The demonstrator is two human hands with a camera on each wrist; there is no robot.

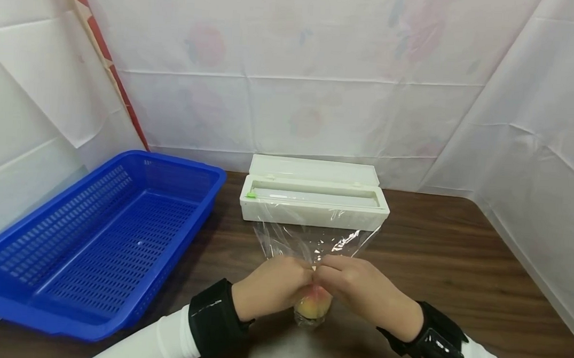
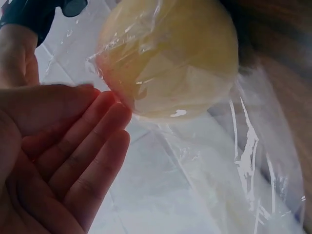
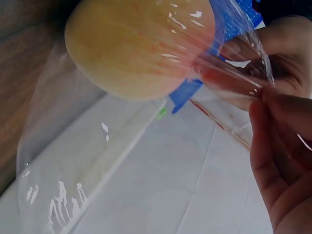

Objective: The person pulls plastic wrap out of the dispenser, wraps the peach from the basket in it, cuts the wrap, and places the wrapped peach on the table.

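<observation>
A yellow peach with a red blush (image 1: 313, 306) lies on the table under clear plastic wrap (image 1: 329, 248). My left hand (image 1: 276, 281) pinches the wrap at the blushed end of the peach, thumb against fingertips. From the other side, my right hand (image 1: 359, 281) pinches a gathered edge of the film between thumb and fingers. Both hands meet over the peach in the head view, hiding its upper part. In the right wrist view the film (image 3: 63, 161) stretches over the peach (image 3: 131, 44). The sheet runs back to a white wrap dispenser (image 1: 314, 216) with its lid raised.
A blue perforated basket (image 1: 167, 272) stands on the left of the dark wooden table (image 1: 456, 261). A green slider (image 1: 251, 194) sits at the dispenser's left end. White sheeting (image 1: 290, 104) hangs behind and along both sides.
</observation>
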